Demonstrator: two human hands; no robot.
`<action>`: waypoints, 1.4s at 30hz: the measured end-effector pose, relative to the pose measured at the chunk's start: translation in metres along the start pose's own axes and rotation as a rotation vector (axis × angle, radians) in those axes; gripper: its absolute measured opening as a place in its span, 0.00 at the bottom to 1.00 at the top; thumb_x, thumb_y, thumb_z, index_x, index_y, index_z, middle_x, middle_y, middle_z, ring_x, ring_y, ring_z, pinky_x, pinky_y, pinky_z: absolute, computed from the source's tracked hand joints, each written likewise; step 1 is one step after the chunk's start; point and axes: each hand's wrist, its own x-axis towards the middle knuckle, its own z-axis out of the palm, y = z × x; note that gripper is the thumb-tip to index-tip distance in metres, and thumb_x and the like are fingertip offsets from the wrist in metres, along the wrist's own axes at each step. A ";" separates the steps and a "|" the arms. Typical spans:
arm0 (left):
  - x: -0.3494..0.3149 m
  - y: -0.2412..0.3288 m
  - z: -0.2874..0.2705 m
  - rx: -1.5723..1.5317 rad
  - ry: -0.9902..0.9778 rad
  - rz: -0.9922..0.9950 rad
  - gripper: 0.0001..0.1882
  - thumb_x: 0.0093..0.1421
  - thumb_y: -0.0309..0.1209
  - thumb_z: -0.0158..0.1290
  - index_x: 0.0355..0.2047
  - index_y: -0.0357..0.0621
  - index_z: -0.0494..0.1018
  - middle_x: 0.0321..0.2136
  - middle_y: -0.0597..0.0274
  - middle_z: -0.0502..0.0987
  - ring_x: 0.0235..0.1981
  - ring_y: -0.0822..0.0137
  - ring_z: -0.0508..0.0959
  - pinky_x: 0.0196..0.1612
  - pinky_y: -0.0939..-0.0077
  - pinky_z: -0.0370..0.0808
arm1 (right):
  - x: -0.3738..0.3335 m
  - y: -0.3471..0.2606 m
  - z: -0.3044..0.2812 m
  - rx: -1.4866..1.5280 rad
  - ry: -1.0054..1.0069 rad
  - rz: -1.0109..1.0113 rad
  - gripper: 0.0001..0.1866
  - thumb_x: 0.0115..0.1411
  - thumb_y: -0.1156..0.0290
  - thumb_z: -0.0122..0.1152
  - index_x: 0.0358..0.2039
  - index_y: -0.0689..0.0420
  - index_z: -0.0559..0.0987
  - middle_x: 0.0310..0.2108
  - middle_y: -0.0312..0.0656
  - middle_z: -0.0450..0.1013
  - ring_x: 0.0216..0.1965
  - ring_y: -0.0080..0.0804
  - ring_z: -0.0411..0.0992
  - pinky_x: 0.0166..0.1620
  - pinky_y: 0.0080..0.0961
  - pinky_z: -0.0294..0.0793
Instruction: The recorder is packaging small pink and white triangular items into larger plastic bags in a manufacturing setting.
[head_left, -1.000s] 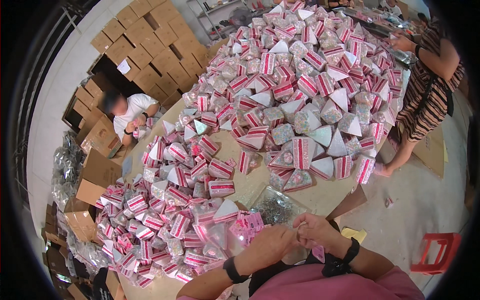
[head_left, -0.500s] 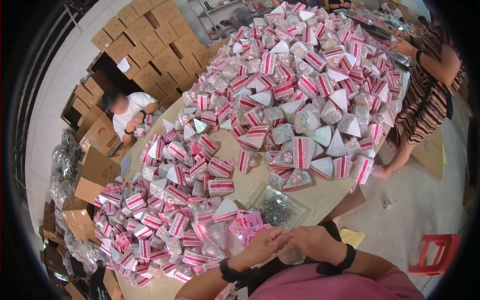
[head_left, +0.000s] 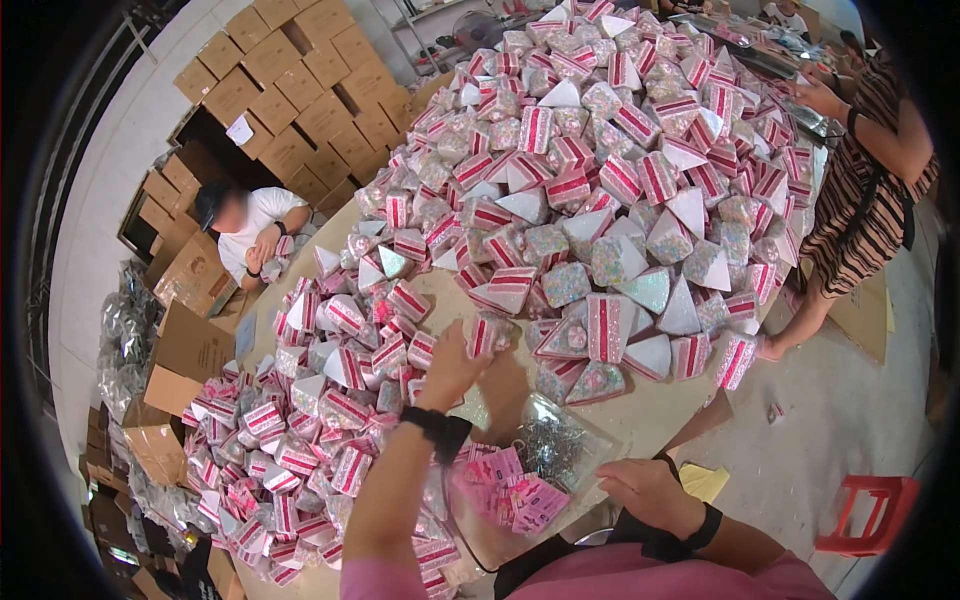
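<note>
My left hand reaches forward over the table, its fingers closed against the side of a toy cake slice with a pink stripe. The thumb is mostly hidden. My right hand is close to my body, by the near right edge of a clear tray. Its fingers are bent together, and whatever they hold, if anything, cannot be made out. Small silvery metal parts lie in the tray. Pink printed cards are spread between my forearms.
A large heap of wrapped cake slices covers the far table, another pile the left side. One person sits at the left; another in a striped dress stands at the right. Cartons are stacked behind. A red stool stands right.
My hands, together in front of me before, are now apart. The left has moved forward to the cake slice; the right has shifted slightly right. My view has tilted a little.
</note>
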 end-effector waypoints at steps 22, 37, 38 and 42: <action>-0.132 0.122 -0.051 -0.999 0.246 -0.334 0.30 0.48 0.22 0.61 0.50 0.38 0.59 0.43 0.58 0.71 0.42 0.68 0.74 0.44 0.76 0.74 | 0.043 -0.054 -0.019 0.239 0.060 0.092 0.09 0.57 0.71 0.57 0.37 0.62 0.76 0.31 0.47 0.75 0.31 0.40 0.75 0.35 0.28 0.73; -0.185 0.181 -0.040 -1.141 0.282 -0.417 0.31 0.47 0.22 0.60 0.50 0.38 0.58 0.46 0.56 0.69 0.48 0.64 0.71 0.53 0.70 0.68 | 0.031 -0.082 0.006 0.027 0.098 -0.204 0.08 0.58 0.73 0.53 0.37 0.62 0.73 0.32 0.48 0.74 0.31 0.45 0.74 0.33 0.34 0.73; -0.186 0.182 -0.039 -1.137 0.280 -0.422 0.30 0.47 0.21 0.60 0.50 0.37 0.58 0.46 0.55 0.69 0.48 0.65 0.71 0.53 0.70 0.69 | 0.031 -0.083 0.007 0.030 0.117 -0.196 0.07 0.57 0.74 0.55 0.36 0.62 0.74 0.31 0.48 0.74 0.30 0.45 0.74 0.32 0.33 0.73; -0.187 0.179 -0.035 -1.146 0.266 -0.378 0.34 0.48 0.24 0.63 0.51 0.39 0.55 0.45 0.55 0.68 0.46 0.67 0.72 0.50 0.72 0.70 | 0.031 -0.087 0.008 0.001 0.154 -0.201 0.07 0.55 0.76 0.57 0.35 0.61 0.76 0.28 0.48 0.74 0.29 0.44 0.74 0.31 0.32 0.73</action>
